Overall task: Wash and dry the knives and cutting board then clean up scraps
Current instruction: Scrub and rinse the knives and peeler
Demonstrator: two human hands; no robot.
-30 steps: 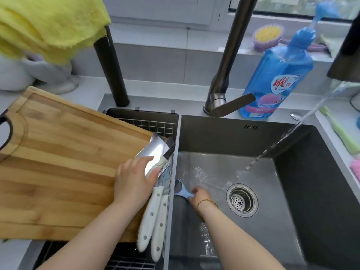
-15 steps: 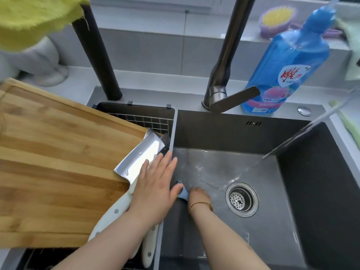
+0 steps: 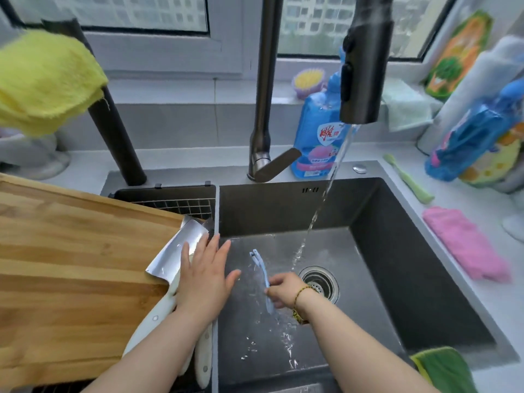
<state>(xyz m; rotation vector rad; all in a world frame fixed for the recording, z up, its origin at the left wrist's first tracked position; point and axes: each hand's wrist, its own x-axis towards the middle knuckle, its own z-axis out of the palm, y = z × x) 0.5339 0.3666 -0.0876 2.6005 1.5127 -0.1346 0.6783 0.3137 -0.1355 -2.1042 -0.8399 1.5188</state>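
- A windowed kitchen counter holds a dark steel sink (image 3: 382,242). Its basin fills the view from the centre to four o'clock, and water falls from the pull-out spray head (image 3: 365,66) at one o'clock, landing at ten o'clock of the drain strainer (image 3: 319,282).
- The wooden cutting board (image 3: 71,265) lies at nine o'clock, outside the basin.
- The cleaver (image 3: 181,251) rests at the board's three o'clock edge, with a second white-handled knife (image 3: 204,361) beside it towards six.
- The left hand (image 3: 202,279) lies flat on the cleaver with fingers spread, gripping nothing.
- The right hand (image 3: 283,290) pinches the handle of a blue peeler (image 3: 262,273), whose head points to twelve, just outside the stream.
- To rinse well, the peeler head should probably swing towards three o'clock into the water and be turned so both faces are washed. The left palm should stay off the cleaver's edge.
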